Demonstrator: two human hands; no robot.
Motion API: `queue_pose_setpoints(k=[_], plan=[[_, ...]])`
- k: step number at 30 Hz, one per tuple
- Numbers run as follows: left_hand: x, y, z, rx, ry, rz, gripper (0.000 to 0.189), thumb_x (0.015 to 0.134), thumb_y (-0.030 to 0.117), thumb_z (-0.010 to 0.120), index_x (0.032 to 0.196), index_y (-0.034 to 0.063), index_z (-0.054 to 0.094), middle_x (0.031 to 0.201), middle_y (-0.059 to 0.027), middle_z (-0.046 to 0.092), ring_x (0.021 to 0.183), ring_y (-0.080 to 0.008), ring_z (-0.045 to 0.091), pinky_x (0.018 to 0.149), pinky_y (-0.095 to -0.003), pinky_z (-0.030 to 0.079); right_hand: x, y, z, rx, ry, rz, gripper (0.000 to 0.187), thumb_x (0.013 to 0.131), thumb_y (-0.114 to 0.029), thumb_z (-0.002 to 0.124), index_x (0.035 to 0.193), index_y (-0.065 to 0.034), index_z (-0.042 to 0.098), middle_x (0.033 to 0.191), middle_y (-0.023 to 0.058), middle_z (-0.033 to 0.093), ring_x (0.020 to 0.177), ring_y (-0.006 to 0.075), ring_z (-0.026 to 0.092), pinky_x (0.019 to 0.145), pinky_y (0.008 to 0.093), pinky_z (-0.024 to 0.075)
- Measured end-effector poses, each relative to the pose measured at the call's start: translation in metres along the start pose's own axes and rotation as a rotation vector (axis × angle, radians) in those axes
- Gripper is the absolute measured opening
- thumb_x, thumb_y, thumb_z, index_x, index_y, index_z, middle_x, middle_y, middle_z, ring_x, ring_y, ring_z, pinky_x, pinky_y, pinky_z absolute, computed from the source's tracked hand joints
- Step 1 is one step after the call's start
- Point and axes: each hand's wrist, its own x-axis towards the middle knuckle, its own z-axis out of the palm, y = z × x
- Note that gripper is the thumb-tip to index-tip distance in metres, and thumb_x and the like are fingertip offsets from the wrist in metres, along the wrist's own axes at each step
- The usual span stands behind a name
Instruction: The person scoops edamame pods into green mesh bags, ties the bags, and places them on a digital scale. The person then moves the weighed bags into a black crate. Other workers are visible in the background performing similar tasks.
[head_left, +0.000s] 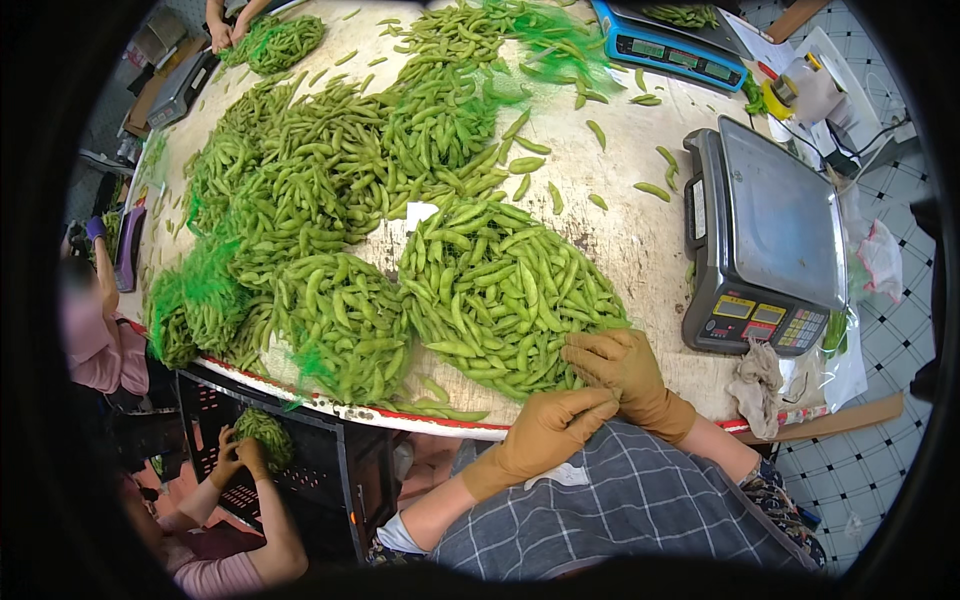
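Note:
In front of me a net bag (517, 300) packed with green soybean pods lies on the worktable. I wear brown gloves. My right hand (626, 375) wraps its fingers over the bag's near right end. Just beside it, my left hand (559, 431) pinches at the same end, thumb and fingertips together and touching my right hand. The bit of netting between the fingers is too small to see clearly. A second filled net bag (341, 330) rests to the left, against the first. Behind them spreads a large heap of pods (300, 165).
A grey scale (780, 240) stands at right, a crumpled cloth (756, 386) before it. A blue scale (667, 49) is at the back. Loose pods dot the tabletop (622, 240). At lower left a co-worker's gloved hands (240, 454) hold a pod bag over a black crate (300, 450).

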Motion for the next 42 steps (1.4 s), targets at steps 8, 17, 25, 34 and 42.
queue_pose_setpoints(k=[8,17,25,34,42], plan=[[0.006,0.023,-0.034,-0.361,0.335,0.054,0.017,0.089,0.012,0.062,0.100,0.0002,0.066,0.097,-0.0061,0.068,0.088,-0.0100,0.060,0.079,-0.0237,0.047,-0.019,-0.010,-0.047,0.094,0.167,0.026,0.034,0.069,-0.017,0.075,0.100,-0.0120,0.063,0.094,0.0006,0.063,0.081,0.0204,0.056,0.070,0.0346,0.0420],[0.017,0.040,-0.051,-0.445,0.426,-0.070,0.018,0.088,0.022,0.064,0.092,0.0041,0.066,0.082,-0.0020,0.066,0.052,-0.0025,0.043,0.046,-0.0187,0.032,-0.025,0.003,-0.038,-0.011,-0.040,0.493,0.061,0.071,-0.029,0.075,0.120,-0.0005,0.051,0.095,0.0192,0.064,0.085,0.0351,0.062,0.073,0.0390,0.0476],[0.013,0.050,-0.045,-0.408,0.582,-0.035,0.021,0.087,0.024,0.064,0.092,0.0033,0.065,0.060,0.0043,0.051,0.044,-0.0038,0.038,0.040,-0.0206,0.027,-0.047,0.016,-0.028,0.534,-0.005,0.732,0.023,0.086,-0.020,0.061,0.075,0.0003,0.059,0.056,0.0104,0.058,0.049,0.0196,0.057,0.048,0.0318,0.0446],[0.000,0.138,-0.083,-0.476,0.498,0.287,0.015,0.090,0.021,0.060,0.091,0.0065,0.064,0.053,0.0061,0.045,0.039,-0.0017,0.031,0.035,-0.0197,0.020,0.021,-0.024,-0.117,1.397,0.258,0.496,0.019,0.088,-0.013,0.056,0.074,-0.0002,0.055,0.059,0.0096,0.059,0.042,0.0117,0.052,0.045,0.0254,0.0443],[0.002,0.117,-0.106,-0.287,0.700,0.403,0.012,0.088,0.019,0.063,0.087,0.0074,0.066,0.083,-0.0042,0.068,0.045,-0.0036,0.038,0.041,-0.0201,0.031,0.063,-0.037,-0.136,1.450,0.216,0.477,0.019,0.088,-0.012,0.052,0.072,-0.0002,0.054,0.052,0.0083,0.052,0.040,0.0157,0.049,0.045,0.0294,0.0448]])
